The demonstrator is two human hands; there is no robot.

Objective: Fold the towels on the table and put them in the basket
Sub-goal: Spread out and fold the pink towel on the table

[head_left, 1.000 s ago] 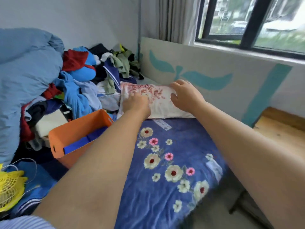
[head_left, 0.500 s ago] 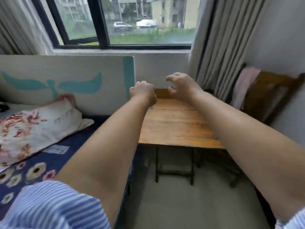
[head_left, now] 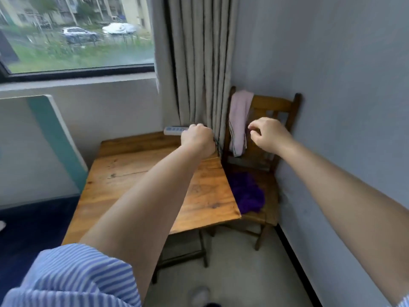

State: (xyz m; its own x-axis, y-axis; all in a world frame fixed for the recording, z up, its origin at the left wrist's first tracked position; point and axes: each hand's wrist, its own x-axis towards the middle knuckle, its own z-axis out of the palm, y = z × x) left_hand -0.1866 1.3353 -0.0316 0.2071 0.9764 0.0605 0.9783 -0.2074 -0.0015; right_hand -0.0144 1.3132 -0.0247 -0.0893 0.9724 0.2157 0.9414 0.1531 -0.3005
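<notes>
Towel (head_left: 240, 120), pink, is hanging over the chair (head_left: 274, 107) back beside the table (head_left: 137, 173) edge. Left hand (head_left: 198, 139) is hovering closed and empty; right hand (head_left: 269, 134) is half curled, holding nothing.

Both bare arms stretch forward; the left hand (head_left: 197, 139) is curled into a loose fist, the right hand (head_left: 266, 134) half-curled, both empty.
</notes>
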